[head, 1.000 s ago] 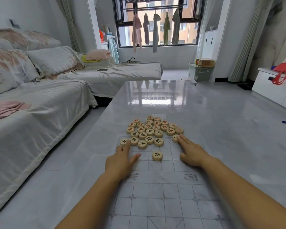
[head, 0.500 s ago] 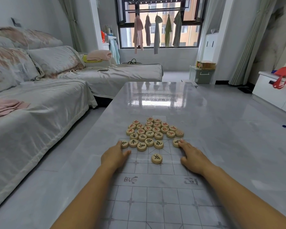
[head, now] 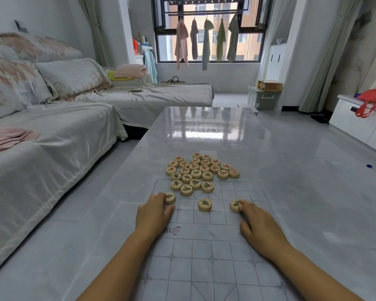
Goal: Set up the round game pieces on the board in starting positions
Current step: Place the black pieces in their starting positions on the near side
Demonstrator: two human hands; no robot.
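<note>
Discs (head: 201, 172) look like light, hard wood that'd skate on this glossy board (head: 204, 253) (most sit heaped at its far edge), so push at the rim, the way left hand (head: 154, 216) and right hand (head: 258, 227) each touch one with loosely straight fingers.

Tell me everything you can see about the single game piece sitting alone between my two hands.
The piece is a round, flat disc of what looks like pale wood, lying face up with a black character on top. It rests on the gridded board, on its far half, nearer to you than the cluster of other pieces. Nothing touches it: the left hand and right hand lie to either side, well apart from it.
</note>
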